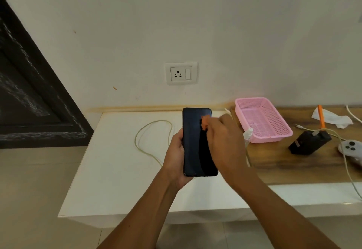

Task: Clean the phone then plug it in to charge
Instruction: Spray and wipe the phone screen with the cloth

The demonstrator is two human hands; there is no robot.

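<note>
A black phone (194, 143) with a dark screen is held upright over the white table (117, 170). My left hand (175, 154) grips its left edge and bottom. My right hand (225, 143) presses a small orange cloth (204, 122) against the upper right of the screen. A pale charging cable (150, 141) lies looped on the table behind the phone. A white wall socket (181, 73) with a switch sits on the wall above.
A pink plastic basket (262, 119) stands to the right, a small white spray bottle (247, 134) beside it. Further right on the wooden top (284, 166) are a black box (309, 142), an orange-handled tool (321, 116), crumpled white tissue (333, 118) and a white controller (352, 149).
</note>
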